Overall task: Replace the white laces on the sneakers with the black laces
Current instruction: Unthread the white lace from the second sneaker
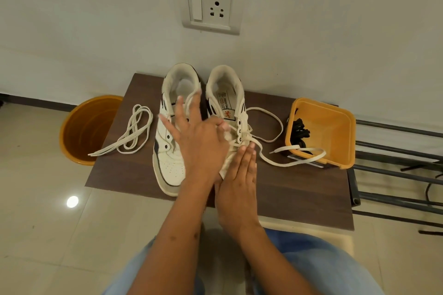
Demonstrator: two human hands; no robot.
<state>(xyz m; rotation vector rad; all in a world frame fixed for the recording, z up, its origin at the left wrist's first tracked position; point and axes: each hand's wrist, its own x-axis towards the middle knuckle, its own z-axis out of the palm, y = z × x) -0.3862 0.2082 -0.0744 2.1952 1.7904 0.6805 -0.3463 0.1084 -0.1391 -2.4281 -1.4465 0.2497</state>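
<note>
Two white sneakers stand side by side on a dark brown table (129,175), toes toward me. The left sneaker (169,163) has bare eyelets, and its loose white lace (134,132) lies coiled to its left. The right sneaker (226,93) still carries a slack white lace (275,163) that trails right over a yellow container (335,132) holding the black laces (299,129). My left hand (196,136) reaches across both shoes with fingers spread, its thumb and forefinger pinching the lace at the right sneaker's eyelets. My right hand (239,175) lies along that sneaker's toe and holds it.
An orange bucket (88,127) stands on the tiled floor left of the table. A wall socket (211,9) is on the wall behind the shoes. A dark metal rack (395,163) runs along the right side. My jeans-clad legs fill the bottom of the view.
</note>
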